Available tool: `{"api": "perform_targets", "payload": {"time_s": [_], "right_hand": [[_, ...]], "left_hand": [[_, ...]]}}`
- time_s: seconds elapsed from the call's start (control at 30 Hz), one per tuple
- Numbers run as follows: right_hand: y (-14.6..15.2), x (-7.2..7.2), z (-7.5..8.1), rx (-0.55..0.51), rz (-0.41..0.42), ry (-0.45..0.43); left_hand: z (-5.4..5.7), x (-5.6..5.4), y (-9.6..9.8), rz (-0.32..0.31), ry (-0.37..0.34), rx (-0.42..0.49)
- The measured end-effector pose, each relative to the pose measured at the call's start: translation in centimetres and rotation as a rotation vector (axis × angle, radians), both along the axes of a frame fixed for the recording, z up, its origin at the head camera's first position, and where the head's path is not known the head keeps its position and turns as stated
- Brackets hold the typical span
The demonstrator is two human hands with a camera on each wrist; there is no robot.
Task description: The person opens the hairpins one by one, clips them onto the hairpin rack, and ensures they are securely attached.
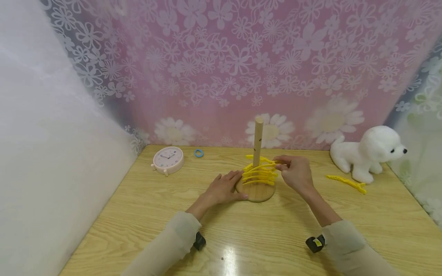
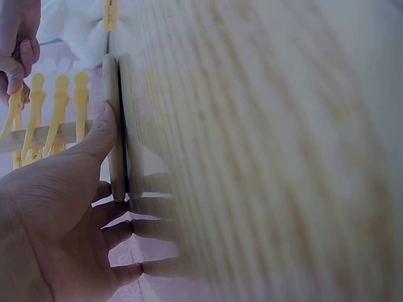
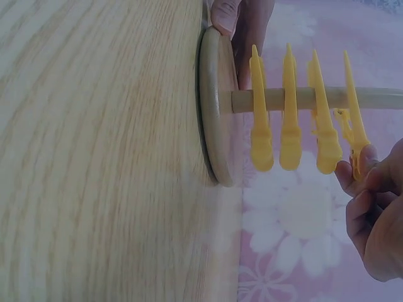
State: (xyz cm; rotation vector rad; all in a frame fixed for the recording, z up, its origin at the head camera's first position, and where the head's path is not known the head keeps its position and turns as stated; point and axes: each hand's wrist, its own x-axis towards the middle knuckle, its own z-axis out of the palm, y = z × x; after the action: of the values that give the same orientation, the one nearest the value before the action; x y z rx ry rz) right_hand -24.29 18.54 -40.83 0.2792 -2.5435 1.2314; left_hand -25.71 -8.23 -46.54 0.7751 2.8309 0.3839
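Note:
A wooden post [image 1: 258, 142] stands upright on a round wooden base [image 1: 257, 194]. Several yellow hair clips [image 3: 290, 126] are clamped across the post, one above another. My right hand [image 1: 297, 174] pinches the tail end of the uppermost clip [image 3: 354, 107] between thumb and fingers; its long prongs cross the post in the right wrist view. At the base's left edge rests my left hand [image 1: 223, 188], its thumb [image 2: 106, 129] against the base and its other fingers spread down to the tabletop.
Another yellow hair clip [image 1: 347, 184] lies on the table at the right, in front of a white plush dog [image 1: 367, 153]. At the back left are a pink alarm clock [image 1: 168, 160] and a small blue ring [image 1: 198, 153]. A flowered pink curtain [image 1: 221, 76] hangs behind the table.

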Motion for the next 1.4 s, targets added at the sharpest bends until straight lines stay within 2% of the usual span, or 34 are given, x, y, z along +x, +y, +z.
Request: {"api": "perform_targets", "payload": {"time_s": [0.3, 0.63, 0.93, 1.4], "right_hand": [[-0.6, -0.2, -0.2, 0.039, 0.012, 0.033], [-0.3, -0.3, -0.3, 0.052, 0.030, 0.025], [0.1, -0.4, -0.2, 0.061, 0.063, -0.011], [0.8, -0.4, -0.1, 0.036, 0.166, -0.093]], "left_hand": [[0.2, 0.1, 0.1, 0.008, -0.003, 0.001], [0.0, 0.1, 0.2, 0.019, 0.000, -0.009], [0.1, 0.1, 0.1, 0.018, -0.007, 0.006], [-0.2, -0.1, 0.2, 0.022, -0.022, 0.011]]}}
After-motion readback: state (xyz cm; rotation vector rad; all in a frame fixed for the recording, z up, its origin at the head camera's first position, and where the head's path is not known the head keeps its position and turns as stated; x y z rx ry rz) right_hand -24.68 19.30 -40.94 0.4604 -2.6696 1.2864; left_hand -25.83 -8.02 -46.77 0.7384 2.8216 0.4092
